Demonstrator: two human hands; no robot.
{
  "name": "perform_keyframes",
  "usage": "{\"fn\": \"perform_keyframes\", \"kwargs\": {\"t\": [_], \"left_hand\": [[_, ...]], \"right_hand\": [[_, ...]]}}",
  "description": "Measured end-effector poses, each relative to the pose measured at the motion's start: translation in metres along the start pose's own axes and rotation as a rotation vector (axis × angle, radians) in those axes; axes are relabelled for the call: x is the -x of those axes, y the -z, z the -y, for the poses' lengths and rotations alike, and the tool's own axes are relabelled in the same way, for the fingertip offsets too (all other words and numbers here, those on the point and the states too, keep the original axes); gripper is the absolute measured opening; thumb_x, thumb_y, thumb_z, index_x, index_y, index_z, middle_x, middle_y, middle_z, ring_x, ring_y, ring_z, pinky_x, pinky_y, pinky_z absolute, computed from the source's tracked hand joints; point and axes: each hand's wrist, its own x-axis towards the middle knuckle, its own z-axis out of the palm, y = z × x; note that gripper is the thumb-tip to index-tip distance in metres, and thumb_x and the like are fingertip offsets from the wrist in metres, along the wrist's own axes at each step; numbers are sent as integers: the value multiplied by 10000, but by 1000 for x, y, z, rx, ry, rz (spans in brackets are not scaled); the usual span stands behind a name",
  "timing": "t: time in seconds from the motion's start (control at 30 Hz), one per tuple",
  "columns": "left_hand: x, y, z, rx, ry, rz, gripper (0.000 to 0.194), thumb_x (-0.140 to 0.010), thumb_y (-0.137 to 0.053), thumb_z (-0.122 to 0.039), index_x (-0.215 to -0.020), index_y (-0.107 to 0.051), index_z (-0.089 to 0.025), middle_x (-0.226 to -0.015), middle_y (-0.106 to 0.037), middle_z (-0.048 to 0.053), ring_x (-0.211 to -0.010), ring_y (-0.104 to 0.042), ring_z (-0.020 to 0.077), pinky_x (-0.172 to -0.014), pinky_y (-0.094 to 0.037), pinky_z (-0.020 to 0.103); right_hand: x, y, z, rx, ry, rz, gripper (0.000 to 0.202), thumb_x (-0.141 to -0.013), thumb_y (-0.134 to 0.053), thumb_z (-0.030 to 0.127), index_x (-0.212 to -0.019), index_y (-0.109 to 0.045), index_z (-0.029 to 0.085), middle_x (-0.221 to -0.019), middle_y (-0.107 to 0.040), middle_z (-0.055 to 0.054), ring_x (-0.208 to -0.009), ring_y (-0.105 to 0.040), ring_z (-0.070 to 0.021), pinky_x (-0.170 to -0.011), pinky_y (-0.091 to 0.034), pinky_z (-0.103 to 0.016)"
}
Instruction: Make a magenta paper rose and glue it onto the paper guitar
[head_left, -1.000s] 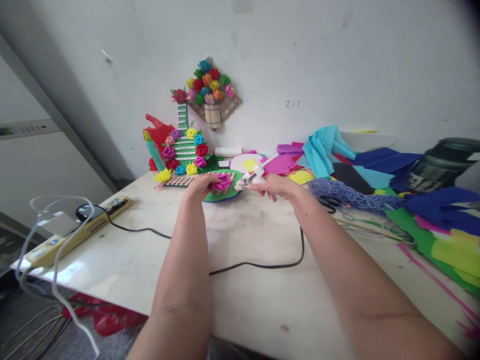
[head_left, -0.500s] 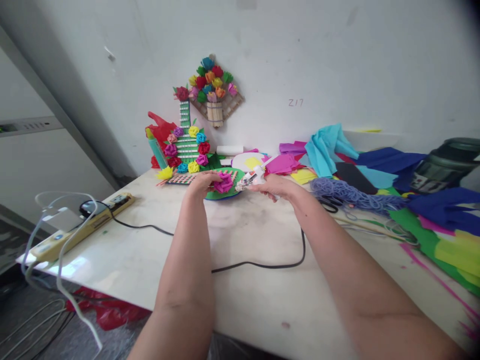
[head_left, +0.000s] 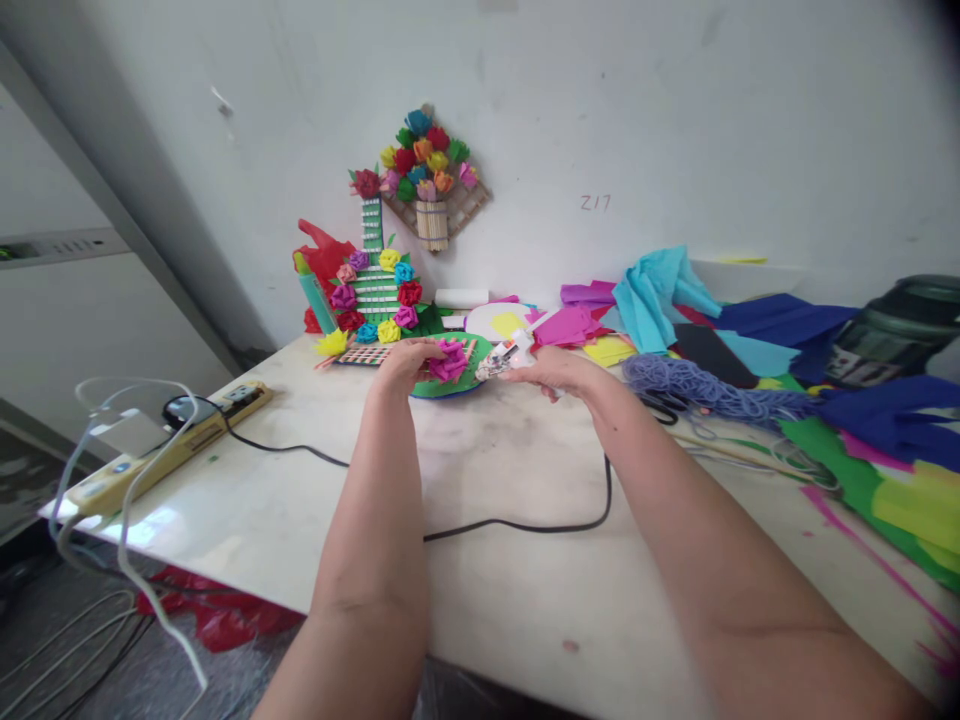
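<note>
My left hand (head_left: 409,362) is closed on a magenta paper flower (head_left: 448,361), held over a green rounded board (head_left: 466,382) with thin sticks across it. A strip with a lattice of sticks (head_left: 364,355) runs left from that board, and a yellow paper flower (head_left: 331,343) sits at its far end. In my right hand (head_left: 553,372) is a white glue gun (head_left: 508,354), its nozzle end pointing left toward the magenta flower. A gap shows between nozzle and flower. The fingertips of my left hand are partly hidden by the petals.
A guitar-shaped craft with paper flowers (head_left: 377,290) leans on the wall, beneath a hanging flower basket (head_left: 432,225). Coloured paper (head_left: 660,300), purple yarn (head_left: 705,388) and a dark jar (head_left: 889,335) lie right. A power strip (head_left: 225,405) lies left; a black cord (head_left: 517,526) crosses the table.
Both hands stay nearly in place, the flower and glue gun still held. The whole view has shifted very slightly.
</note>
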Motion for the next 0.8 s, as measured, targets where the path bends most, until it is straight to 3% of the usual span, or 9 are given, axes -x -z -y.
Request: {"fn": "perform_keyframes", "kwargs": {"t": [0.13,0.37,0.8], "left_hand": [[1,0,0,-25,6,-3,145,-521,-678,-67,-614,-590,-136,-541,-594,27,-461,-551,137,-490,-476,265],[-1,1,1,-25,20,-6,161,-517,-703,-74,-620,-595,-136,-552,-608,39,-476,-568,146,-500,-493,276],[-2,2,1,-48,49,-34,139,-559,-657,-69,-674,-603,-126,-540,-596,-2,-489,-565,115,-509,-498,228]], "right_hand": [[3,3,2,8,-6,-3,383,-649,-792,423,-639,-484,196,-453,-376,71,-369,-349,-64,-350,-296,-219],[0,3,0,-18,17,57,339,-709,-749,413,-636,-530,165,-522,-546,13,-362,-385,-47,-344,-308,-206],[-3,-9,1,-25,7,45,353,-753,-710,436,-692,-488,169,-540,-499,43,-372,-365,-40,-346,-301,-206]]}}
